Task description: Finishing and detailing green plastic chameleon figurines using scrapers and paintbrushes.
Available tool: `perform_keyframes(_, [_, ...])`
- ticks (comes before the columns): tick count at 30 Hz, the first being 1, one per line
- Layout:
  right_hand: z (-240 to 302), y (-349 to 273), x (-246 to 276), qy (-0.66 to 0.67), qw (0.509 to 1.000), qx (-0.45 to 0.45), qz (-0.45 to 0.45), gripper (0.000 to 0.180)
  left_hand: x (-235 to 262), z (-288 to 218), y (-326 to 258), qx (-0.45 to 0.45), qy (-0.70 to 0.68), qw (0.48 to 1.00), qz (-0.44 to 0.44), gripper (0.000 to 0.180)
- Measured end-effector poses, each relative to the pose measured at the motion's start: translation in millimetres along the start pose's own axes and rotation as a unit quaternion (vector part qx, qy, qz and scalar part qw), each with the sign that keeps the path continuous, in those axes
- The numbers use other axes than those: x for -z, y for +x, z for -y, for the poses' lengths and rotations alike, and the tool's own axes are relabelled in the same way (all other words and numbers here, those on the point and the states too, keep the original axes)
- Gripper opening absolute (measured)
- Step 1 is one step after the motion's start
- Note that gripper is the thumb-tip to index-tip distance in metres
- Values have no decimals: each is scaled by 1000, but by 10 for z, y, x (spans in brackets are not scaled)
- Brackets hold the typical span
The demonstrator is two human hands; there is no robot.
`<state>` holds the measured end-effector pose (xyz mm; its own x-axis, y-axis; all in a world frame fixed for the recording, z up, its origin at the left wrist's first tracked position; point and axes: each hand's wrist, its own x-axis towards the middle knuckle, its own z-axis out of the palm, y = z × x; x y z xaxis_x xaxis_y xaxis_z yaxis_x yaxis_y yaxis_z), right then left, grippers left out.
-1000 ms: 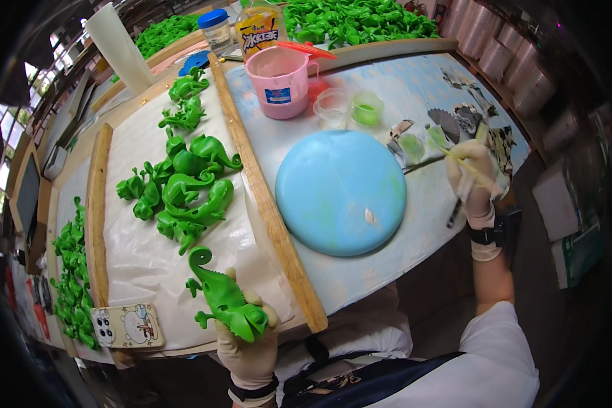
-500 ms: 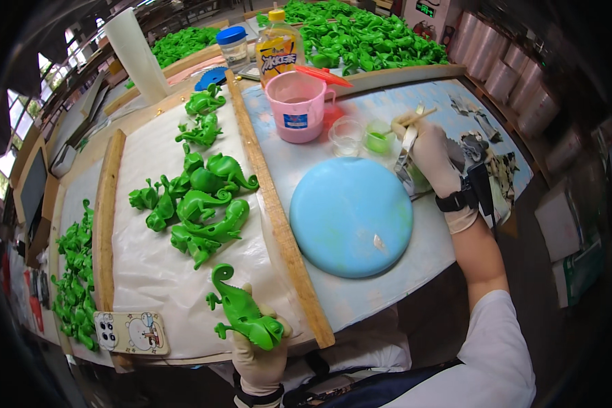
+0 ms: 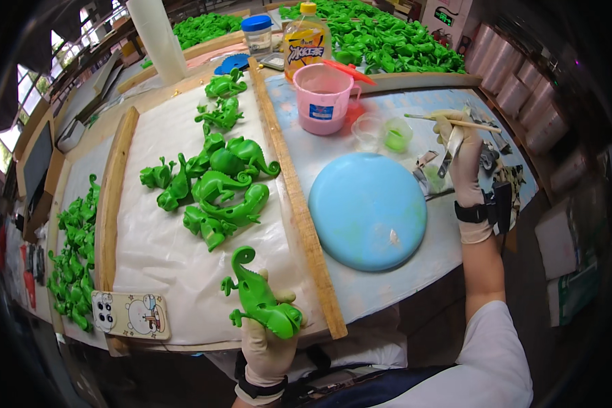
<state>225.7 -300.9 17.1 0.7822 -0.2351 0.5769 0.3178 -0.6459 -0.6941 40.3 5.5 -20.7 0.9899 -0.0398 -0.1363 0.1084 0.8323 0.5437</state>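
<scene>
In my gloved left hand point(image 3: 270, 350), near the table's front edge, is a green plastic chameleon figure point(image 3: 262, 302), its curled tail up and its head toward me. My gloved right hand point(image 3: 464, 160) is raised over the right side of the table. Its fingers are closed on a thin wooden-handled brush point(image 3: 486, 126) held nearly level. A flat metal blade point(image 3: 450, 151) also pokes down from that hand; its kind is unclear. Left of the hand stands a small clear cup with green paint point(image 3: 396, 137). A round light-blue disc point(image 3: 368, 212) lies between my hands.
More green chameleons point(image 3: 224, 187) lie on the white sheet, with piles at the left point(image 3: 75, 262) and back point(image 3: 394, 44). A wooden strip point(image 3: 299, 204) divides the table. Behind the disc stand a pink jug point(image 3: 318, 102), a yellow-capped bottle point(image 3: 306, 44) and a blue-lidded jar point(image 3: 258, 37). A phone point(image 3: 130, 315) lies front left.
My right hand has turned, and the brush now lies nearly level across it, its tip pointing left. The left hand still holds the chameleon. The whole view has shifted slightly.
</scene>
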Motion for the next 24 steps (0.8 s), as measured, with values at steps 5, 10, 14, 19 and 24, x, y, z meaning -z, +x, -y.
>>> perform_keyframes(5, [57,-51,226,368,922,-105,-61,12,16,47,-11,-19,-13,998,-53,66])
perform_keyframes(10, [-270,-277,542,193,973,-115,-45,11,67,64,-21,-30,14,999,-24,71])
perform_keyframes(14, [-123,-545,592,36,992,-122,20,9,119,44,-41,-28,12,999,39,67])
perform_keyframes(19, [289,-815,579,-3,995,-35,97,9,16,0,-124,-8,76,996,-49,73])
perform_keyframes(24, [977,-1200,416,317,943,89,42,18,-127,-35,-147,-24,149,989,0,76])
